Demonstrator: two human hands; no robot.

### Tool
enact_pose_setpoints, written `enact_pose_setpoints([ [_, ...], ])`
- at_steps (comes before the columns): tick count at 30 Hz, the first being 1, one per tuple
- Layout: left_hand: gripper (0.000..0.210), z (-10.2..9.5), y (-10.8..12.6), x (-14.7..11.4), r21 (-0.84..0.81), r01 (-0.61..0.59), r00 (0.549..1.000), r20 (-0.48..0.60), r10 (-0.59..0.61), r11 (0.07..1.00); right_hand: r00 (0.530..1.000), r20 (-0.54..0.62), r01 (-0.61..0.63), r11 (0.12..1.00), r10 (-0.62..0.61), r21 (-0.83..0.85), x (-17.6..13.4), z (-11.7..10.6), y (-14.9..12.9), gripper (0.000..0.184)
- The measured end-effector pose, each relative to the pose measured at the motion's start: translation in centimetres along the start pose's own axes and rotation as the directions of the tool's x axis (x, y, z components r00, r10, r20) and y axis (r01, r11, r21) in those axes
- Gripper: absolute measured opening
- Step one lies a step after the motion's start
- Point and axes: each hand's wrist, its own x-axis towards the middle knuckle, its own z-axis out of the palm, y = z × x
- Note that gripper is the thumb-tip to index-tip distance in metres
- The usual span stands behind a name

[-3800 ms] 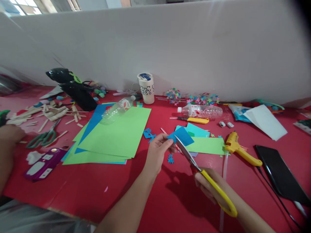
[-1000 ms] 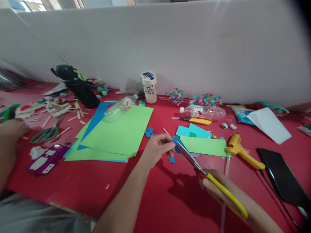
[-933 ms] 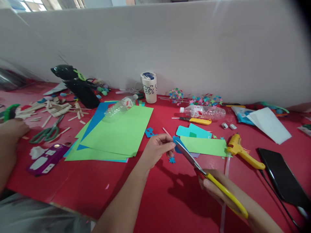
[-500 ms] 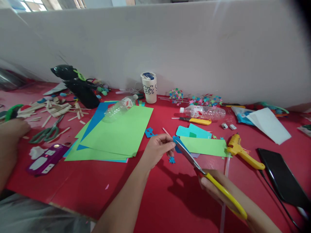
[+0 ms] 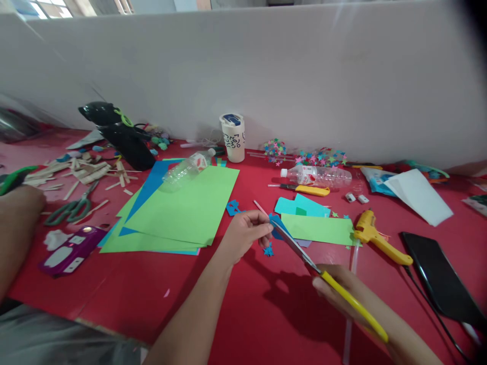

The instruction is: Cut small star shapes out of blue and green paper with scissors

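Note:
Between its thumb and fingers my left hand (image 5: 249, 230) pinches a small piece of blue paper (image 5: 280, 226). My right hand (image 5: 335, 289) is closed around the yellow handle of a pair of scissors (image 5: 304, 256), whose blades point up and left and lie against the blue paper. Just under my left fingers, small blue stars (image 5: 268, 250) rest on the red table. A blue paper offcut with cut-out gaps (image 5: 233, 208) lies beyond my left wrist. Right behind the scissors are a light green strip (image 5: 323, 229) and turquoise paper pieces (image 5: 302, 205).
Left are large green sheets (image 5: 182, 208) under a plastic bottle (image 5: 188, 170), and green-handled scissors (image 5: 72, 210). A yellow glue gun (image 5: 380, 238) and a black phone (image 5: 437, 274) lie right. At the back stand a cup (image 5: 233, 138) and a bottle (image 5: 317, 176). Another person's arm (image 5: 17, 228) reaches in at far left.
The scissors' blades have come closer together on the blue paper. My left hand keeps its pinch almost in place. The other person's hand at far left has shifted slightly left.

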Motion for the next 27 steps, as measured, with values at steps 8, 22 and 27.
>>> enact_pose_setpoints([
  [8, 0.01, -0.12, 0.11, -0.1, -0.009, 0.016, 1.0, 0.018, -0.016, 1.0, 1.0, -0.001, 0.02, 0.999, -0.02, -0.035, 0.0, -0.22, -0.15, 0.058],
  [22, 0.011, -0.03, -0.02, -0.17, -0.014, 0.015, 1.0, 0.012, -0.014, 1.0, 0.999, 0.03, 0.028, 0.999, -0.027, -0.018, 0.0, -0.35, 0.0, 0.056],
  [27, 0.011, 0.06, 0.04, -0.2, -0.019, 0.014, 1.0, 0.015, -0.014, 1.0, 0.999, 0.026, 0.042, 0.998, -0.041, -0.048, 0.08, -0.36, 0.1, 0.054],
])
